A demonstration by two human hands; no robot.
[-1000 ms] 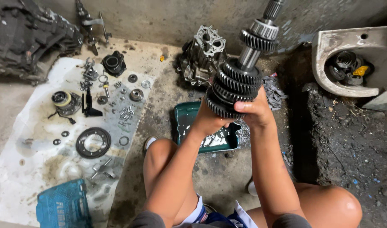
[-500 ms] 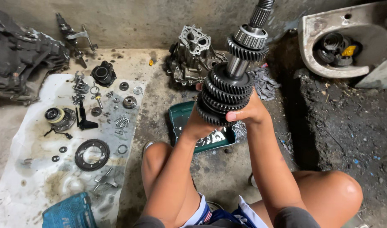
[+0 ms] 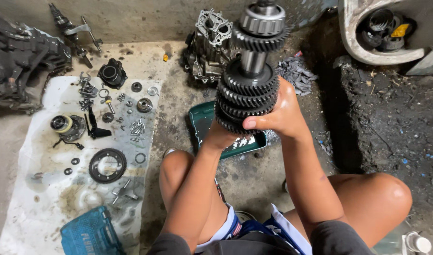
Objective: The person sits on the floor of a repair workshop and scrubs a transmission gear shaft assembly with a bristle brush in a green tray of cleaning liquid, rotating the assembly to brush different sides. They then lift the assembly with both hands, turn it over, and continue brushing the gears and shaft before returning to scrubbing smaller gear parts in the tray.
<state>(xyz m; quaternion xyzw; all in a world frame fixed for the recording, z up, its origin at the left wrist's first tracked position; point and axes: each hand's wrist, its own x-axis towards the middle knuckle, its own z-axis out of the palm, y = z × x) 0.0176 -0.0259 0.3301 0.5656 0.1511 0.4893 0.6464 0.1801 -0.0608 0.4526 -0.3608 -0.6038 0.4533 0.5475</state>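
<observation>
I hold a dark steel gear shaft upright in front of me, with several toothed gears stacked along it and a splined top end. My right hand wraps the lower gear stack from the right side. My left hand supports the shaft's bottom from below and is mostly hidden behind the gears. Directly under the shaft lies a green rectangular tray on the concrete floor. My bare knees frame the lower part of the view.
A white sheet at left carries a ring gear, bolts, bearings and small parts. A blue tool case lies at its near end. A metal gearbox housing stands behind the shaft, a grey rag beside it, a broken basin with parts at top right.
The gear shaft has come closer to the camera and stands more upright. Both hands keep their grip, and the view has shifted slightly.
</observation>
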